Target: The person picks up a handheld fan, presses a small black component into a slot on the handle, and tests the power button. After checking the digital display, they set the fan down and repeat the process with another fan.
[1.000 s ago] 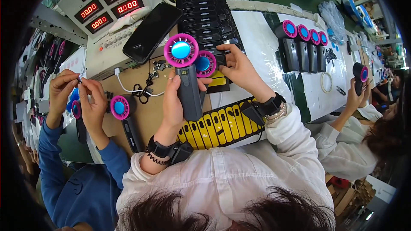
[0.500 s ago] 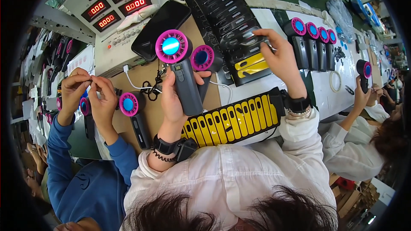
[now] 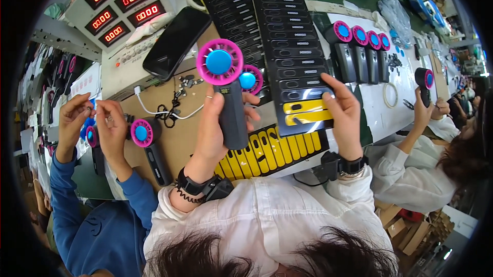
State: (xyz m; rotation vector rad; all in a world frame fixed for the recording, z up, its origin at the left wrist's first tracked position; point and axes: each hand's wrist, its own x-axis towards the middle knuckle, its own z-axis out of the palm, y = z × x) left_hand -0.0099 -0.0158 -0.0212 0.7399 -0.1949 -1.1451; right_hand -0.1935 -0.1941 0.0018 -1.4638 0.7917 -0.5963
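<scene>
Right hand (image 3: 345, 112) and left hand (image 3: 208, 128) are both loaded, out over the worktop (image 3: 380, 115). Biggest item: our meter box (image 3: 126, 59), red digits lit, far left corner. Next, the black label sheet (image 3: 295, 53): we've got its right edge pinched between right thumb and fingers, near its lower end, just above two yellow strips. A second black sheet (image 3: 233, 15) sits just left of it, toward the worktop's far edge. Yellow-strip sheet (image 3: 280, 146) runs along the near edge, close to our shirt, partly covered in view by the pinched one. Black phone (image 3: 177, 43) is at the box's right side. In the left hand we're grasping a grey fan (image 3: 231, 107) by the handle, magenta head toward the far edge. Another fan (image 3: 247, 80) shows behind it; can't tell if our fingers touch it. Four fans (image 3: 359, 36) in a row toward the far right corner, one loose fan (image 3: 142, 132) by the near left. Thinnest: white cable (image 3: 169, 116), plugged at the box.
</scene>
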